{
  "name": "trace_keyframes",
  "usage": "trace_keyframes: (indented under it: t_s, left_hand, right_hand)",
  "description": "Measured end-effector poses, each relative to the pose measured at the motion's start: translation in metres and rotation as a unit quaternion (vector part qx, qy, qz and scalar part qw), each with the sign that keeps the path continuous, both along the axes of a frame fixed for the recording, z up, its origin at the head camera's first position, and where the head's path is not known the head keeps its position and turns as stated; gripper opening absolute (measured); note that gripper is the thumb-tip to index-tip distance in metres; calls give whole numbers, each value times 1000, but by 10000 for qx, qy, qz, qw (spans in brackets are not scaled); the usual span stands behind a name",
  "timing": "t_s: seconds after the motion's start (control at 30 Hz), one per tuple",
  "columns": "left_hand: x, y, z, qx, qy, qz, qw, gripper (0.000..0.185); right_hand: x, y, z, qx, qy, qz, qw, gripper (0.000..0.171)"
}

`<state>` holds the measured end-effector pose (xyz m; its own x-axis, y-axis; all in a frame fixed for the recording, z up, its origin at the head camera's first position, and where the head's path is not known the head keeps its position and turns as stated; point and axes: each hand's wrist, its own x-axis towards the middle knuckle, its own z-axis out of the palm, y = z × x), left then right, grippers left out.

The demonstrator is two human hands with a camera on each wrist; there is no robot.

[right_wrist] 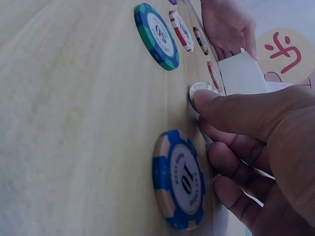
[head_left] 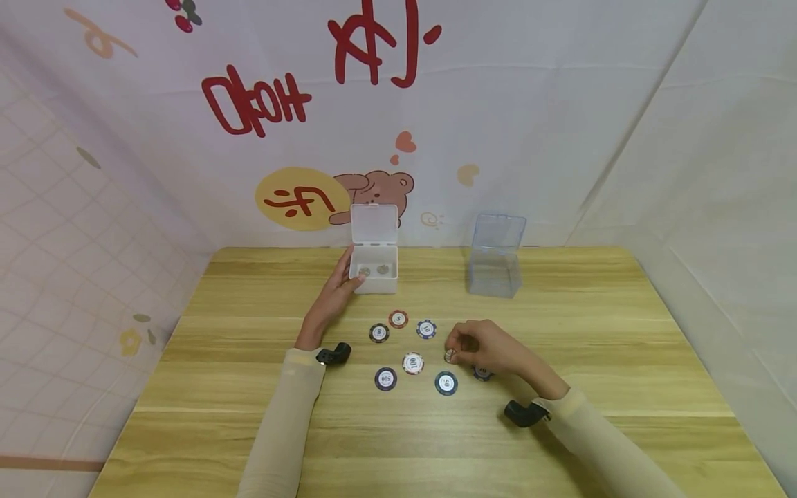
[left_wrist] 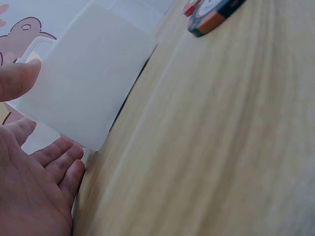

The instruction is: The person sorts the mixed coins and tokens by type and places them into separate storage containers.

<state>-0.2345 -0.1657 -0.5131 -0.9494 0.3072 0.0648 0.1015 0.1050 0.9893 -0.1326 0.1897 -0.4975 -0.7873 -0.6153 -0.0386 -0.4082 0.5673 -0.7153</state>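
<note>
In the head view my left hand holds the left side of a small white plastic box, its thumb at the front rim. The box's lid stands raised, and coins lie inside. In the left wrist view the thumb touches the box's edge, with the other fingers beside it. My right hand pinches a silver coin between thumb and fingers, low over the table. A blue-and-tan poker chip marked 10 lies under that hand, and a green-and-blue 50 chip lies just to its left.
A clear bluish plastic box with a raised lid stands at the back right of the wooden table. Several poker chips lie mid-table, among them a white-and-red one and a red one. A printed cloth hangs behind.
</note>
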Motion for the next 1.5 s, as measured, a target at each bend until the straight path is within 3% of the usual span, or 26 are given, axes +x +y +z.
trace_keyframes:
  t_s: [0.17,0.4,0.73,1.2,1.5]
  left_hand:
    - [1,0,2,77,-104,-56,9999,74]
    - [9,2,24,98,-236,-209,9995,74]
    - [-1,0,-1,151,-64,-127,9998,74]
    - [-1,-1,-2,71,-47,-83,9999,74]
    - [-1,0,-1,37,-123,-43,9999,74]
  right_hand:
    - [-1,3,2,6,18,35,10000,3]
    - [-3,5,2,-78,-162,-43,9998,7]
    - [-9,-2,4,-282,106,-425,9986,4]
    - [-24,-20,10,-576,742,-947,9911,5]
    - [-31,-33,14,-704,803,-1294,9858,9]
